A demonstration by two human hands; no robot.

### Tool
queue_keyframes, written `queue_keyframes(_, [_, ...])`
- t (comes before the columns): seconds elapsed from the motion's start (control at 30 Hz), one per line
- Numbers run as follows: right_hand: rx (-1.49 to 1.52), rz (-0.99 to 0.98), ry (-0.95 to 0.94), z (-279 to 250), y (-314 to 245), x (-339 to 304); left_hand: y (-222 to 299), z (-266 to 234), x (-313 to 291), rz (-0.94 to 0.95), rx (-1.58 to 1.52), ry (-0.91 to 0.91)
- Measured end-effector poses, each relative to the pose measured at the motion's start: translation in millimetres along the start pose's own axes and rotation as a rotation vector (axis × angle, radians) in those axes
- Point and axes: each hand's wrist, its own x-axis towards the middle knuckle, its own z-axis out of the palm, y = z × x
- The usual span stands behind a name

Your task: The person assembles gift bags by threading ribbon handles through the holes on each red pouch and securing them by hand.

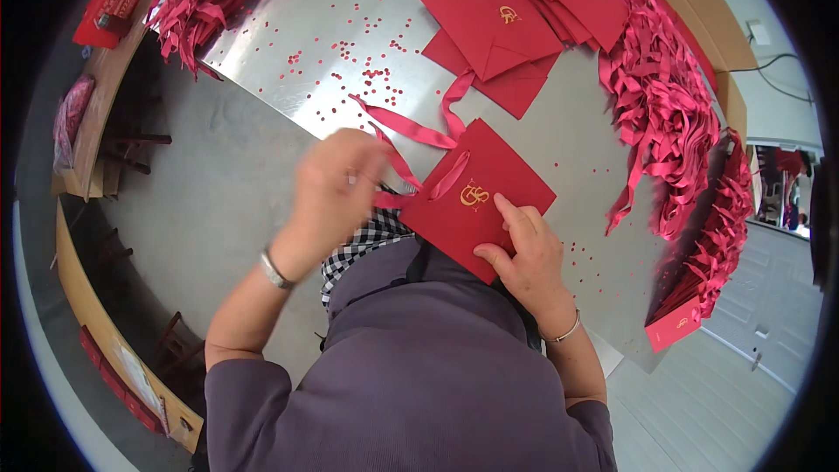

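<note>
A flat red paper gift bag with a gold emblem lies at the table's near edge. My right hand rests on its right part, thumb and fingers spread over the paper. Pink ribbon runs through the bag's left edge and trails in loops toward the far side. My left hand is raised left of the bag beside the ribbon, smeared by motion. Its fingers are curled, and whether they grip a ribbon end cannot be made out.
Stacked red bags lie at the back. Heaps of ribboned bags stand at the far left and along the right. Small red paper dots are scattered on the metal table. A red basket sits on a wooden bench at left.
</note>
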Motion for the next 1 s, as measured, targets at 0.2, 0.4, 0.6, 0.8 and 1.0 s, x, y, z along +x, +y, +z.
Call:
queue_keyframes(0.2, [-0.002,-0.049,0.021,2,2,-2,36,36,2,-0.043,0.172,-0.108])
queue_keyframes(0.4, [-0.001,0.012,0.029,0,-2,-3,13,16,-4,0.241,0.071,-0.277])
queue_keyframes(0.6, [0.029,-0.027,-0.009,-8,-7,3,12,2,2,0.293,0.141,-0.382])
queue_keyframes(0.8, [0.069,-0.315,0.226,2,-13,75,7,13,-2,0.299,0.162,-0.302])
queue_keyframes(1.0, [0.178,-0.318,0.050,17,4,96,5,22,-6,0.287,0.171,-0.211])
